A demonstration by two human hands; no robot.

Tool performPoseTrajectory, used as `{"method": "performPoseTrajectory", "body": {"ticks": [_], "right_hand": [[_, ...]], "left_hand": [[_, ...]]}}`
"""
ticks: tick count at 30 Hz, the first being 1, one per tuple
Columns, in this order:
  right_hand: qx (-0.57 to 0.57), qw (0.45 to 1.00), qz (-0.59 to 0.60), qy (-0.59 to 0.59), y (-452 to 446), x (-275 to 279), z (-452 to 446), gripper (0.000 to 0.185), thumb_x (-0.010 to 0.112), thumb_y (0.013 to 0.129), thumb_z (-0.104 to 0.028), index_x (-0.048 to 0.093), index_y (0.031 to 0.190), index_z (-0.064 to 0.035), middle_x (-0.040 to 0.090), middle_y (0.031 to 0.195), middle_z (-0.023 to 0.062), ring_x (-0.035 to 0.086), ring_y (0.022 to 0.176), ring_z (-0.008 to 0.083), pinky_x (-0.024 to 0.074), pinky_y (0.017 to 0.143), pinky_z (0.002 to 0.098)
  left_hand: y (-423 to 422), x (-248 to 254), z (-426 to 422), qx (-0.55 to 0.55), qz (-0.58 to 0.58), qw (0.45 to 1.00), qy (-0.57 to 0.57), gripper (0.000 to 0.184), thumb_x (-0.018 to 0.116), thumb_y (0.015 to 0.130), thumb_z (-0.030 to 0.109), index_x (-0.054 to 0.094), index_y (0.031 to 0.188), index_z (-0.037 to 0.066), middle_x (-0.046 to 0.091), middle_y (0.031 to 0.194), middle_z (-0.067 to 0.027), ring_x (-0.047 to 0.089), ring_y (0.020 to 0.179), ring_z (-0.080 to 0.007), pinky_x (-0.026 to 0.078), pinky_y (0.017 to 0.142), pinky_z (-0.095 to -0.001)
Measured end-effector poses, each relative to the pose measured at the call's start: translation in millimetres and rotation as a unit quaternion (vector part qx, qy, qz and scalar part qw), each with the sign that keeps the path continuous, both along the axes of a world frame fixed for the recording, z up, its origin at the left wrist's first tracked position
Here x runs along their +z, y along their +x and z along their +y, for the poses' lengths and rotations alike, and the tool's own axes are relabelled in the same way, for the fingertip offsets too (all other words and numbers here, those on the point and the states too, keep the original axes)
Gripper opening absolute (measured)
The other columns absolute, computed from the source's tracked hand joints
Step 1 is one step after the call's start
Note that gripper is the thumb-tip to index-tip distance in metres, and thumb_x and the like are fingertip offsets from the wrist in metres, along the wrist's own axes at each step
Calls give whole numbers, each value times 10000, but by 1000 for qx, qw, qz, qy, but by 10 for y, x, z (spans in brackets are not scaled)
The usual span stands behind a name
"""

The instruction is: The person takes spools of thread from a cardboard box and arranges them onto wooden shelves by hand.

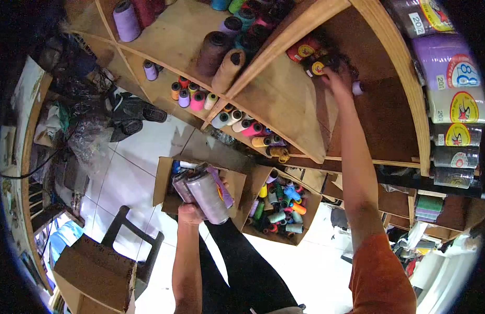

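Observation:
My left hand point(191, 213) is closed around a bundle of grey thread cones point(208, 198) in clear wrap, held above an open cardboard box. A purple piece point(221, 188) with a yellow label shows at the bundle's side. My right hand point(337, 82) reaches up onto a wooden shelf, its fingers around a dark thread cone point(318, 68) with a yellow round label; part of the grip is in shadow. Beside it lies a red thread cone point(304, 51), also labelled. A small pale purple cone point(357, 88) stands just right of the hand.
Below are a cardboard box point(237, 184) and another box point(274, 239) full of mixed thread spools. Shelf compartments hold a brown cone point(215, 49), a tan cone point(229, 70) and small colourful ones. Wrapped cones point(457, 107) line the right. A chair point(132, 230) stands lower left.

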State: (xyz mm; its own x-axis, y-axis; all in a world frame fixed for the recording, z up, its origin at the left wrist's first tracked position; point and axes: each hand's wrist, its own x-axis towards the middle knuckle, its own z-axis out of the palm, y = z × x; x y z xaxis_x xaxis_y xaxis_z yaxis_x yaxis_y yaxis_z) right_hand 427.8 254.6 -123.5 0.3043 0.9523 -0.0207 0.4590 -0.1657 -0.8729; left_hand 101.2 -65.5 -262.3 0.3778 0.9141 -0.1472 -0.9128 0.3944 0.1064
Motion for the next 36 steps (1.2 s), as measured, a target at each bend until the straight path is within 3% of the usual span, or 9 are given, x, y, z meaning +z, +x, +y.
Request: {"method": "performPoseTrajectory", "body": {"ticks": [11, 18, 20, 22, 23, 24, 27, 30, 36], "right_hand": [[35, 988, -85, 128, 247, -613, 268, 380, 672, 749, -77, 538, 1092, 18, 596, 1045, 109, 558, 977, 201, 447, 833, 309], [5, 975, -143, 169, 218, -783, 112, 304, 678, 724, -53, 585, 1010, -6, 625, 993, 88, 575, 881, 183, 444, 800, 306], [-18, 983, -173, 52, 435, -1034, 197, 224, 657, 747, -78, 623, 963, -32, 643, 912, 59, 591, 752, 140, 464, 701, 289], [-17, 998, -66, -1, -109, -490, -343, 184, 647, 758, -82, 636, 937, -40, 644, 867, 45, 587, 698, 112, 469, 636, 271], [72, 997, 12, -6, -410, -330, -692, 335, 659, 771, -125, 597, 1093, -56, 645, 888, 56, 592, 724, 105, 462, 666, 256], [159, 965, 57, -199, -1019, -89, -1457, 275, 670, 756, -120, 616, 1011, -34, 638, 868, 42, 600, 722, 127, 479, 658, 268], [295, 908, 62, -292, -1717, -59, -2423, 670, 777, 655, -213, 459, 1214, -28, 508, 1179, 108, 538, 1010, 175, 465, 810, 304], [300, 931, -171, -121, -1854, -160, -2660, 677, 764, 683, -202, 424, 1246, -43, 476, 1219, 130, 530, 1024, 196, 462, 822, 324], [76, 953, 265, -127, -1310, -37, -2439, 481, 585, 851, -208, 412, 1209, 63, 611, 1006, 161, 631, 818, 235, 498, 771, 347]], "left_hand": [[27, -131, 45, 15, 48, 999, 16, 1047, 759, 517, 426, 281, 1366, 44, 420, 1301, -215, 439, 1192, -362, 387, 989, -509], [-111, -249, -4, -31, -7, 999, -15, 990, 759, 559, 318, 278, 1370, 16, 394, 1345, -211, 432, 1219, -333, 343, 1027, -466], [-83, -139, 89, -11, -9, 1000, 3, 970, 755, 573, 303, 283, 1365, 3, 391, 1351, -211, 430, 1223, -329, 339, 1028, -464], [7, -149, 240, 16, -30, 998, 61, 951, 752, 584, 293, 290, 1360, -5, 393, 1351, -210, 427, 1226, -328, 338, 1028, -466], [34, -87, 284, 23, -29, 997, 61, 925, 755, 584, 294, 321, 1343, -9, 416, 1331, -213, 462, 1191, -336, 359, 1011, -475], [41, -43, 315, 18, -27, 998, 55, 903, 753, 588, 273, 333, 1336, -11, 432, 1317, -210, 476, 1176, -341, 368, 1004, -476], [60, -213, 279, 2, -14, 1000, -26, 779, 730, 612, 136, 391, 1299, -5, 524, 1227, -176, 537, 1101, -336, 418, 955, -461], [131, -226, 308, 23, 30, 998, -56, 721, 706, 621, 62, 418, 1279, 6, 554, 1184, -143, 549, 1086, -308, 435, 936, -437], [175, -209, 381, 41, 3, 998, -47, 726, 702, 621, 77, 416, 1287, 34, 537, 1201, -121, 528, 1105, -272, 441, 921, -393]]}}
